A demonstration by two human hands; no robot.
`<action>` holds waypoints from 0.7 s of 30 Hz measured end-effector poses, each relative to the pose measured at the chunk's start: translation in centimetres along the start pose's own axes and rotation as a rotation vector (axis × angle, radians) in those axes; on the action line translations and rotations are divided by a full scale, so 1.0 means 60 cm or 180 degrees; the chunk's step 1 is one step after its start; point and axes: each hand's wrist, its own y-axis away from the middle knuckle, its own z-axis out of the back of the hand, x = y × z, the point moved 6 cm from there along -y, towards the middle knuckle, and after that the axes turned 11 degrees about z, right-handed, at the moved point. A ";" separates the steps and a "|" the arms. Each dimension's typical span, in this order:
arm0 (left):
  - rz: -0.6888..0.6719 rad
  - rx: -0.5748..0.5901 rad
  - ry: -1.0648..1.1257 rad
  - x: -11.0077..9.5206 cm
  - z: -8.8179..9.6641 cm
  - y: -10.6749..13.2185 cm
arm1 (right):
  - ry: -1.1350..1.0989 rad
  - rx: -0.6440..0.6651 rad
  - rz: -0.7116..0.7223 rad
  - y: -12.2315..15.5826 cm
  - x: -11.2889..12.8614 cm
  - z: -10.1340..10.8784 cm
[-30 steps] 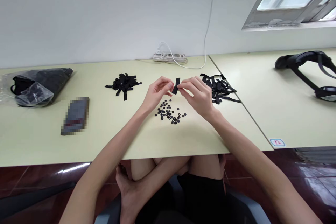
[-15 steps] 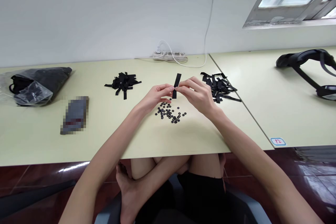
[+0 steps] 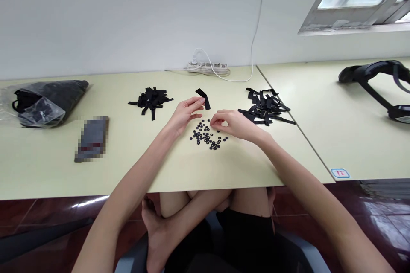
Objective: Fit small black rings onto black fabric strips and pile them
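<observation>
In the head view, a black fabric strip (image 3: pixel 207 102) is pinched by the fingers of the left hand (image 3: pixel 185 114), beyond the scattered black rings (image 3: pixel 206 137). It is bent near the thumb: one end is pointed away and leftward, the other nearward and slightly rightward. The right hand (image 3: pixel 235 123) is lowered to the rings' far right edge, its fingers narrowed; whether a ring is gripped cannot be told. Strip heaps are seen left (image 3: pixel 150 99) and right (image 3: pixel 267 106) of the rings.
</observation>
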 end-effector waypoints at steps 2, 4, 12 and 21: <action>-0.0003 0.0004 0.0050 0.001 0.000 -0.001 | -0.0040 0.0092 0.0098 -0.003 0.007 -0.012; -0.0001 0.0028 0.0084 0.002 -0.001 -0.001 | -0.0081 0.0201 0.0182 -0.005 0.013 -0.022; -0.0002 0.0068 0.0015 0.000 -0.004 0.002 | 0.0049 0.0528 0.0114 -0.002 0.016 -0.021; 0.0534 0.0114 0.0901 0.021 -0.008 -0.008 | 0.0190 0.0524 0.0129 0.000 0.004 -0.033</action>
